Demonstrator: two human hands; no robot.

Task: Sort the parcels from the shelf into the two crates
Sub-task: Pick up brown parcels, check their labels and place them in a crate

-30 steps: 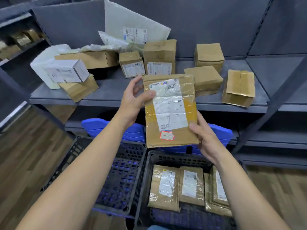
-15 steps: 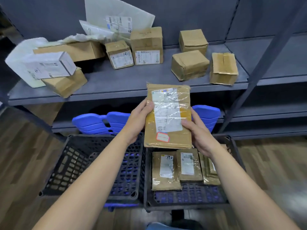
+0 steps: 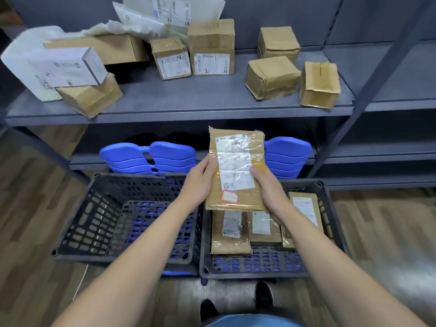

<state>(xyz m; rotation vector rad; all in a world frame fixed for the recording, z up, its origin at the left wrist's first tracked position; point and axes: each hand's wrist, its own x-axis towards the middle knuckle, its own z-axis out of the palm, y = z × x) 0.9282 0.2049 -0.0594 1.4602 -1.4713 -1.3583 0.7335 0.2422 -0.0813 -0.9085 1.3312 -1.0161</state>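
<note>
Cardboard parcel (image 3: 236, 166): flat, taped, white-labelled and marked with a red sticker; held upright in both hands over the far left part of the right crate, not yet set down.
Left hand (image 3: 199, 185): the parcel's left edge is gripped, with the thumb laid along the front; the other fingers are hidden behind the card.
Right hand (image 3: 271, 194): the right edge is pinched, with the thumb pressed onto the label; the fingers behind cannot be seen.
Right crate (image 3: 254, 271): three flat mailers (image 3: 230, 234) are seen lying side by side on its floor; whether more lie beneath cannot be told.
Left crate (image 3: 77, 232): no parcel is seen inside.
Shelf (image 3: 188, 95): seven brown boxes (image 3: 271, 76), a white box (image 3: 66, 64) and pale plastic mailers (image 3: 165, 17) are waiting to be sorted.
Lower shelf: a blue plastic stack (image 3: 165, 156) is stored behind the crates.
Progress: the task is judged to be at an early stage; a few flat pieces are placed, one is about to go in, and most of the stock is yet to be handled.
</note>
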